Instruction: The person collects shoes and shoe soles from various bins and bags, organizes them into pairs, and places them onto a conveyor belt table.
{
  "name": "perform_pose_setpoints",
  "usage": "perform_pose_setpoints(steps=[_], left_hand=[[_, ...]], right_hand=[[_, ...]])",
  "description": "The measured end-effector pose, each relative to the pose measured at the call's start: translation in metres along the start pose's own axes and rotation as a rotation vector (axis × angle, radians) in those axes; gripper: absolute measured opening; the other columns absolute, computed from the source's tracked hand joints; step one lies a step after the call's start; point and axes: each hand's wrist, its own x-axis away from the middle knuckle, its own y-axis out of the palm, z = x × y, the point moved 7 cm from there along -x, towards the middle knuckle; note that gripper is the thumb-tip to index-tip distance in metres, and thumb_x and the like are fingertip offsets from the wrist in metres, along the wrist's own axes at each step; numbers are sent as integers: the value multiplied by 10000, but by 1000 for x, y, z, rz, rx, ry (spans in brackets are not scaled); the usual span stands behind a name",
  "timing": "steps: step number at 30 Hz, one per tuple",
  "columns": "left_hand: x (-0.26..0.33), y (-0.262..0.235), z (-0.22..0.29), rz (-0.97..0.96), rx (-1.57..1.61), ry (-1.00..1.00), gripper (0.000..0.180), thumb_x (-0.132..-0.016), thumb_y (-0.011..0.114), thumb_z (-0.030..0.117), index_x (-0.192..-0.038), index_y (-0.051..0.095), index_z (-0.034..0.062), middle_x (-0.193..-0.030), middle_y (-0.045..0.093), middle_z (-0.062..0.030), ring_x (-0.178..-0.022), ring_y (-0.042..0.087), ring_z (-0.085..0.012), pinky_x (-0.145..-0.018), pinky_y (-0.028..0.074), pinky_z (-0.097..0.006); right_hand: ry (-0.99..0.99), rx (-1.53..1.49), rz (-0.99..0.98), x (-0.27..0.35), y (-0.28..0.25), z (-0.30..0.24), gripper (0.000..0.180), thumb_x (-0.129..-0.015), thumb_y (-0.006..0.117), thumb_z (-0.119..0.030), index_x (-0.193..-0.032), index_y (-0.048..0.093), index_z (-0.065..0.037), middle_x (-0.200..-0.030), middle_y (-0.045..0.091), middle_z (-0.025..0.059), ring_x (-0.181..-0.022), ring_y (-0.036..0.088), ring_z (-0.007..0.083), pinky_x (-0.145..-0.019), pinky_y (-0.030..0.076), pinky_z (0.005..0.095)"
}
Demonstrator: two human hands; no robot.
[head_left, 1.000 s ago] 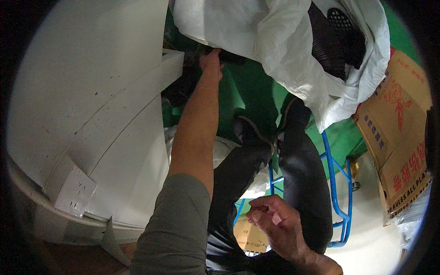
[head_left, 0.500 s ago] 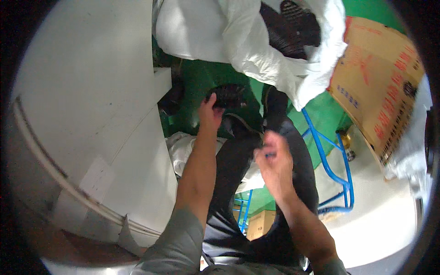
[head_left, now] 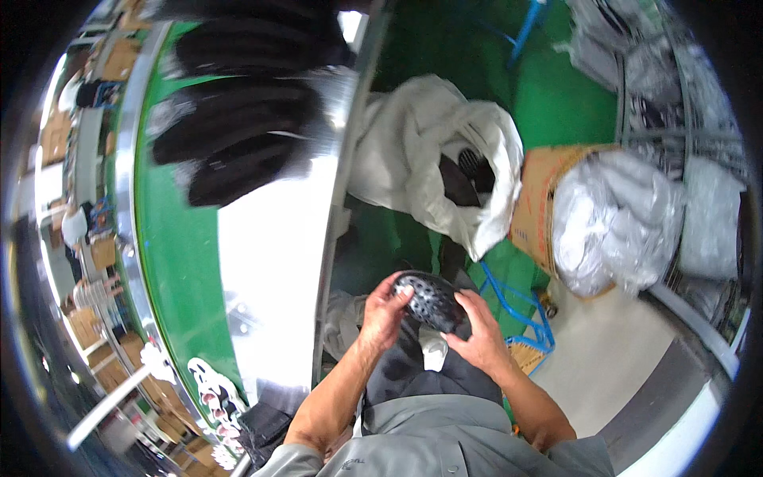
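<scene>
In front of my waist I hold a black shoe [head_left: 430, 302] with a pattern of round dots or holes on its upward face; whether these are on the sole or the upper I cannot tell. My left hand [head_left: 383, 312] grips its left end, thumb on top. Around its right end curl the fingers of my right hand [head_left: 479, 327]. Beyond it, a white woven sack [head_left: 397, 139] stands with its mouth open, and dark pieces [head_left: 461, 179] show inside, one with a ridged tread.
To my left is a white tabletop [head_left: 266, 270] bearing several long black pieces [head_left: 238, 119] in a row. A cardboard box [head_left: 534, 215] holding clear plastic bags [head_left: 616, 222] stands right of the sack. A blue metal frame [head_left: 517, 298] is near my right arm. Wire shelving [head_left: 656, 133] stands far right.
My left hand has come up from near a black object on the floor, and both hands now hold the black shoe at my waist. The view has risen, bringing in the tabletop.
</scene>
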Motion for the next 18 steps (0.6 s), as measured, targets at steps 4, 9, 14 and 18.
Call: perform_pose_setpoints(steps=[4,9,14,18], left_hand=[[69,22,59,0,-133,60,560,-986,649,188,-1476,434,23,-1141,623,-77,-996,611,-159,-821,527,-307],[130,-30,178,332,-600,544,557,-912,727,195,-1395,506,27,-1131,622,-114,-979,607,-183,-799,529,-313],[155,-46,281,604,-684,1001,526,-886,739,219,-1340,543,41,-1214,591,-144,-1113,590,-242,-838,518,-370],[137,-59,317,656,-596,1053,422,-909,712,219,-1261,600,17,-1156,618,-138,-1040,611,-225,-852,517,-357]], right_hand=[[-107,-4,78,3,-42,-72,735,-680,851,-110,-1323,520,19,-1299,571,233,-1211,572,383,-1014,484,428],[-398,112,284,-49,-90,-200,722,-719,815,-160,-1346,508,24,-1320,563,223,-1193,576,387,-1021,468,443],[-744,174,404,-149,-91,-363,693,-737,794,-113,-1355,513,27,-1282,579,201,-1151,599,318,-987,491,390],[-756,207,364,-231,-72,-413,661,-752,800,-150,-1331,528,19,-1257,594,225,-1140,601,363,-983,499,410]])
